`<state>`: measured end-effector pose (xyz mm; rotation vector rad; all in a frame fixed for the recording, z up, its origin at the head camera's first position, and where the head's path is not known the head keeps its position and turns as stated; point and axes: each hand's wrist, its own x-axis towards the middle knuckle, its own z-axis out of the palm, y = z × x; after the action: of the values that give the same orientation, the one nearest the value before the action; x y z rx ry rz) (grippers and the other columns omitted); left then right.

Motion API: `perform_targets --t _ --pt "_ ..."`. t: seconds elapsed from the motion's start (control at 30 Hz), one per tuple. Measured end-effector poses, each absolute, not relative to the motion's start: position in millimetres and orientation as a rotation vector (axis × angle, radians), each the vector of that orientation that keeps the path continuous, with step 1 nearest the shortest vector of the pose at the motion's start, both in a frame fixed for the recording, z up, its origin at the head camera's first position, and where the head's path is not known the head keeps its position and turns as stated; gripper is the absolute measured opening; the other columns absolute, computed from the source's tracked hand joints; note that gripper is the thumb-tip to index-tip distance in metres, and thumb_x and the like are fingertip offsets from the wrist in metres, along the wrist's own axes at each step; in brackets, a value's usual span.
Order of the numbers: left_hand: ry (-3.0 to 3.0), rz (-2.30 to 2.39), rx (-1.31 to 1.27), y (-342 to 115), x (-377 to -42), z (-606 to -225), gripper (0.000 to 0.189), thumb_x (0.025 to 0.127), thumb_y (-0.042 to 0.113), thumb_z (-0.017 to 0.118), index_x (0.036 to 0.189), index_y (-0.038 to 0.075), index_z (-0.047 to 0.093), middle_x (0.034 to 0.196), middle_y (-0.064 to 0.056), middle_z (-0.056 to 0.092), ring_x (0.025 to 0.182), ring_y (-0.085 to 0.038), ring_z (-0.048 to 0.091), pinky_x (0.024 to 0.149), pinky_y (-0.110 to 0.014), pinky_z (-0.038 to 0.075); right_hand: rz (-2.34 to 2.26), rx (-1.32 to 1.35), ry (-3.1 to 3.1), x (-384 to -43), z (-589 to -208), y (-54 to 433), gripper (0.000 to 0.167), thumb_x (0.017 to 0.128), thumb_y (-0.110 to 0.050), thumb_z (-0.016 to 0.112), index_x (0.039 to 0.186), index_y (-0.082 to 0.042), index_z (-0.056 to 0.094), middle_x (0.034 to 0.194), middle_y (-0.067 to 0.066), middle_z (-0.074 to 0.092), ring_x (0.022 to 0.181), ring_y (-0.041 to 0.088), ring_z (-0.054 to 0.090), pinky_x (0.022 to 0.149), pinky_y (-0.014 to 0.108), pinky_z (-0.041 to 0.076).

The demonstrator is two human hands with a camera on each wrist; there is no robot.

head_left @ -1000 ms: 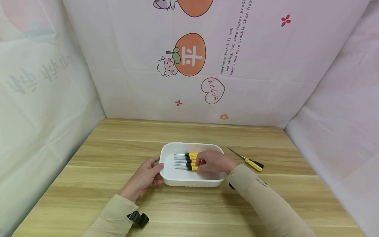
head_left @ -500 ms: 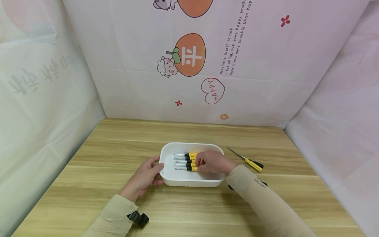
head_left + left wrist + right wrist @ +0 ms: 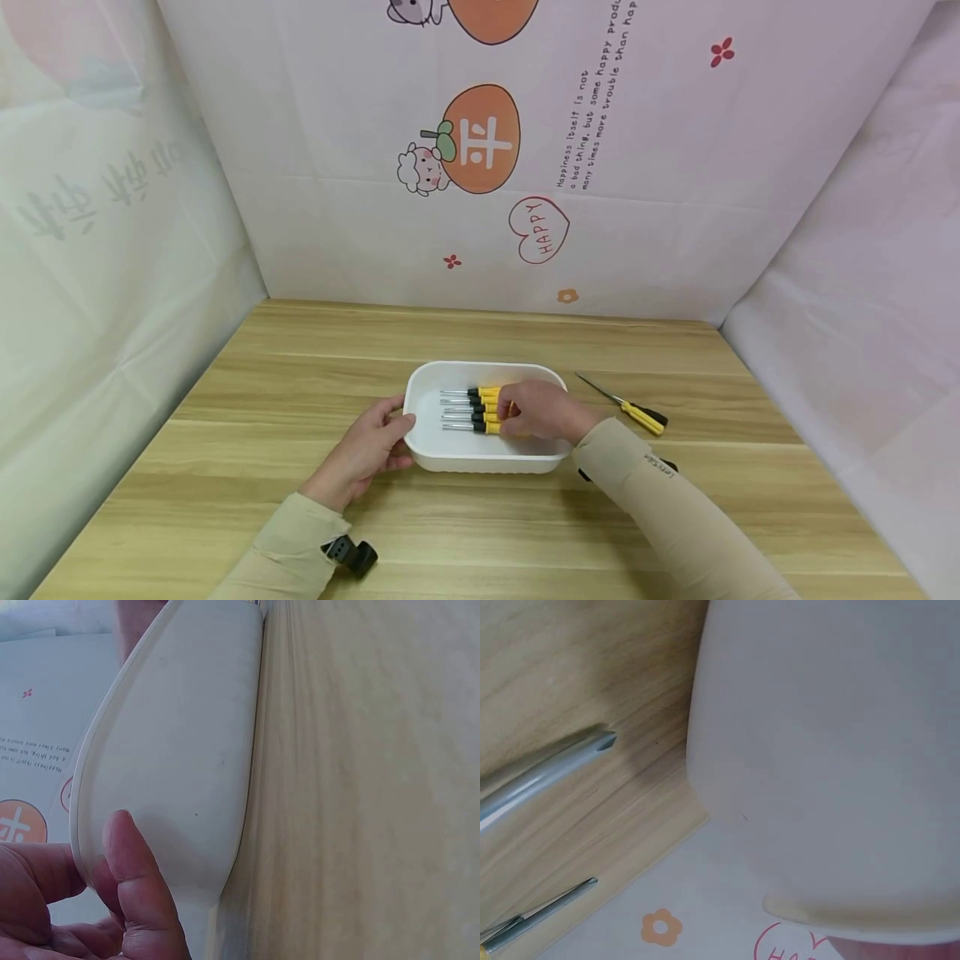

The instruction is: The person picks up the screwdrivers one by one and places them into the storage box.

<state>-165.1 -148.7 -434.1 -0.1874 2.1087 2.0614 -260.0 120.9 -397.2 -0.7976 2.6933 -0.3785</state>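
Note:
A white oblong plastic tray [image 3: 491, 463] stands on the table, holding several small screwdrivers [image 3: 485, 400] with yellow handles and black collars. They lie side by side, steel tips to the left. My left hand [image 3: 367, 446] grips the tray's left end, with the thumb at the rim and fingers against the outer wall [image 3: 172, 742]. Reaching over the right end, my right hand [image 3: 538, 408] has its curled thumb and fingers at the handle of the nearest screwdriver [image 3: 492, 427] and pinches it. That hand hides the handle ends.
Right of the tray lie a yellow-handled screwdriver [image 3: 643, 418] and a black-handled one [image 3: 657, 416], close together. Beside the tray, the right wrist view shows another steel shaft [image 3: 547, 780] with a cross tip. Printed cloth [image 3: 375, 242] walls the wooden table [image 3: 337, 342] at back and sides.
Almost nothing moves. The nearest screwdriver in the tray has shifted very slightly left, and both hands stay where they were.

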Motion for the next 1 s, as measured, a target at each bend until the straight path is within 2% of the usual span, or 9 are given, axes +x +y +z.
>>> perform_targets --t 1.0 --pt "2.109 2.066 -0.209 -147.0 -167.2 -436.1 0.052 0.108 0.017 0.054 0.157 0.006 0.041 0.114 -0.017 0.053 0.083 -0.019 0.061 0.066 -0.025 0.06 -0.434 -0.851 2.718 -260.4 -399.4 125.6 0.015 0.089 -0.018 0.084 0.095 -0.017 0.07 0.087 -0.007 0.065 0.082 0.013 0.056 0.081 0.032 0.051"
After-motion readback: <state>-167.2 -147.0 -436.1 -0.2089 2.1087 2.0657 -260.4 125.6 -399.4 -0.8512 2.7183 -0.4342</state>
